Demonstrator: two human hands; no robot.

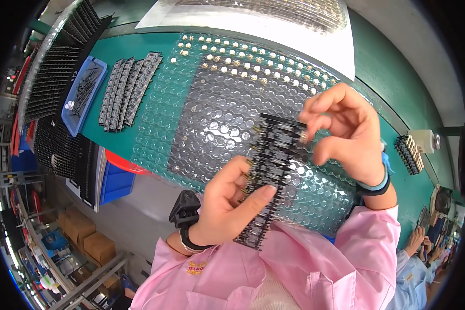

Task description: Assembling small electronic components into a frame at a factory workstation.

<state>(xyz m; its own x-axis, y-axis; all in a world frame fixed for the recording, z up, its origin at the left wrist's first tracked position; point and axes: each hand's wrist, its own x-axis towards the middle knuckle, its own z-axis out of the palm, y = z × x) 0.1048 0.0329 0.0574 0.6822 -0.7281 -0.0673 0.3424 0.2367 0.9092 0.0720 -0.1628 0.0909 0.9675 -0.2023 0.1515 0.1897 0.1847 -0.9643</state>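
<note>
My left hand point(232, 205) grips a panel of small black circuit boards point(273, 152), thumb on its face and fingers at its left edge. The panel is tilted over a clear plastic blister tray point(155, 137). My right hand point(348, 137) is at the panel's upper right corner, its thumb and bent fingers apart. A small pale part point(303, 136) shows at that corner, by my right fingertips; I cannot tell whether they touch it. Small white round parts point(234, 71) sit in the tray's far rows, while many nearer wells hold none.
Several board strips point(131, 93) lie left of the tray, beside a blue bin point(99, 77) of thin black pieces. Black racks point(54, 77) stand farther left. A stacked strip bundle point(409, 155) and a white container point(427, 140) are at right. Other people's hands point(417, 238) show at lower right.
</note>
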